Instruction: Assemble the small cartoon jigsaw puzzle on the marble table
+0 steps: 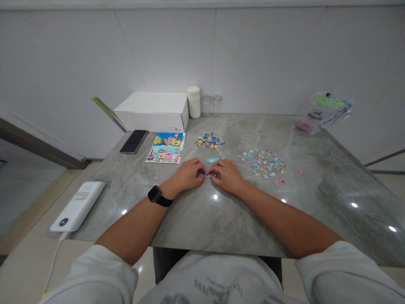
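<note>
Clock face centring on the two hands, twelve pointing to the wall

Item: left hand [192, 174], wearing a black square-faced watch [155, 194]; its thumb and fingers are closing on the near-nine-o'clock side of some small multicoloured jigsaw pieces [206, 174]

Item: right hand [228, 175]; its fingers are pinching the three-o'clock side of the same pieces, whose exact count the fingers are hiding

Item: flat turquoise joined strip [212, 160], lying just beyond the pieces, towards twelve

Item: heap of blue-and-yellow jigsaw pieces [209, 140], lying at twelve

Item: loose spread of pink, turquoise and white jigsaw pieces [268, 162], lying between two and three; one pink piece [301, 172] is sitting apart at three

Item: printed colour sheet with cartoon figures [166, 147], lying flat at ten; dark-screened phone [133, 141], lying beyond it, also near ten

Item: long white box [155, 105], resting towards eleven; white cylindrical bottle [194, 102], standing beside it; two clear lidded jars [211, 105], standing at twelve

Item: clear plastic bag with green and pink contents [325, 112], resting at two

Item: white rectangular power bank [77, 207], lying between eight and nine, a white cable trailing from it

Item: grey marbled table [215, 223], supporting all these objects
</note>
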A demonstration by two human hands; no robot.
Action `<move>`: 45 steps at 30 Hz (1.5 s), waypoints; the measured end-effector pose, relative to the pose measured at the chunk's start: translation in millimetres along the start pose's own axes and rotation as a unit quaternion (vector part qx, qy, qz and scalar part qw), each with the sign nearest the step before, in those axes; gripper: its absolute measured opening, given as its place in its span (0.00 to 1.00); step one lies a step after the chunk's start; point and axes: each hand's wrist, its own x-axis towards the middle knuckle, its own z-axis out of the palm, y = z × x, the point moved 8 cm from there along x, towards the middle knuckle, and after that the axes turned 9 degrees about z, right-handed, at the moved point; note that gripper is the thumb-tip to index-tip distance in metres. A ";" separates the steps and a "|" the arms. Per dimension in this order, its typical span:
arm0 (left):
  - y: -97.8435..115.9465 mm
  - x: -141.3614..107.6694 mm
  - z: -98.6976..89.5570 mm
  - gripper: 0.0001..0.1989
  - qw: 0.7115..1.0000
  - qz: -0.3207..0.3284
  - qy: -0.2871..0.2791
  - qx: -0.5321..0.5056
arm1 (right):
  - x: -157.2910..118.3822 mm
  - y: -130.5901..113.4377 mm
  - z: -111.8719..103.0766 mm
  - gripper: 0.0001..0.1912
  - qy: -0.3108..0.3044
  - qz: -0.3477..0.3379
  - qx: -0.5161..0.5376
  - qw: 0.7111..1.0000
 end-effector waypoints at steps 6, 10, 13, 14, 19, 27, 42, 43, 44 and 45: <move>0.5 0.1 0.3 0.06 1.000 0.000 -0.006 0.010 | 0.0 2.5 1.6 0.08 -0.008 0.018 0.009 1.000; 0.2 -0.1 1.4 0.06 1.000 0.006 0.000 0.001 | -0.4 1.9 2.3 0.09 -0.011 0.019 0.006 1.000; -0.7 0.0 1.9 0.06 1.000 0.006 0.003 0.002 | 0.0 2.0 3.0 0.09 -0.013 0.019 0.009 1.000; -0.6 0.2 2.2 0.06 1.000 0.007 0.001 0.004 | 0.3 2.2 3.4 0.09 -0.015 0.019 0.010 1.000; 1.0 0.9 2.9 0.07 1.000 0.008 -0.018 0.020 | 1.1 3.1 4.6 0.09 -0.021 0.020 0.017 0.999; 2.7 0.0 2.9 0.06 1.000 0.011 -0.016 0.020 | -0.6 -1.3 3.8 0.09 -0.015 -0.004 -0.001 1.000; 2.3 0.2 3.7 0.07 0.999 0.015 -0.023 0.026 | -3.2 -6.4 0.8 0.08 0.000 -0.028 -0.017 0.999; 2.5 0.3 3.8 0.07 0.999 0.015 -0.024 0.028 | -3.2 -6.5 1.1 0.08 -0.001 -0.031 -0.013 0.999; 2.6 0.4 3.9 0.07 0.999 0.015 -0.026 0.029 | -3.2 -6.5 1.5 0.07 -0.003 -0.034 -0.011 0.999; 2.6 0.5 4.0 0.07 0.999 0.014 -0.028 0.031 | -3.2 -6.6 1.7 0.07 -0.005 -0.038 -0.011 0.999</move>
